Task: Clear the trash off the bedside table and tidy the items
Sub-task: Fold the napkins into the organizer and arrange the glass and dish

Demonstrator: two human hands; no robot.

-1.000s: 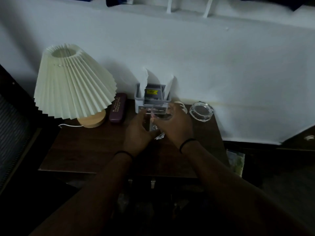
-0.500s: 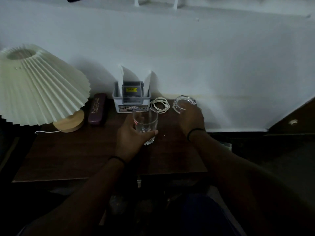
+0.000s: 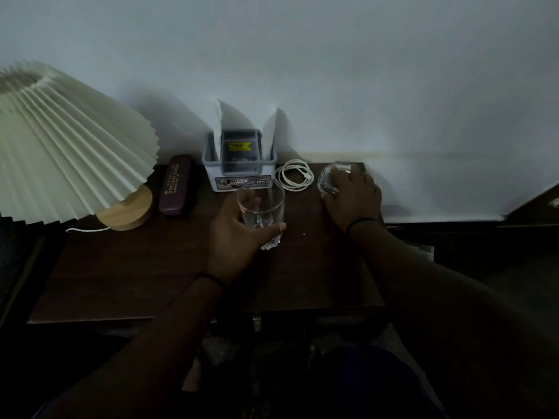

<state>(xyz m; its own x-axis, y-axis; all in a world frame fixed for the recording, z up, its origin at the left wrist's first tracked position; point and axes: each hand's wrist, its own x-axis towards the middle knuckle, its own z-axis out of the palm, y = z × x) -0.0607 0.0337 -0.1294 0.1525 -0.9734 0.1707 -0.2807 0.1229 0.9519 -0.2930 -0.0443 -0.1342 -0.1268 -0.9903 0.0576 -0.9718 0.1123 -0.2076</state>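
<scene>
On the dark wooden bedside table, my left hand grips a clear drinking glass near the middle, held upright. A crumpled shiny wrapper lies on the table just below the glass, partly behind my thumb. My right hand is closed over a round glass ashtray at the back right corner, tilting it up on edge. A coiled white cable lies between the two hands.
A pleated cream lamp with a wooden base stands at the back left. A maroon glasses case lies beside it. A grey organiser box holding papers stands against the wall. The table's right edge drops to a dark floor.
My right hand left the glass and moved right onto the ashtray, which is now tilted up. My left hand keeps the glass. The view has shifted right and closer.
</scene>
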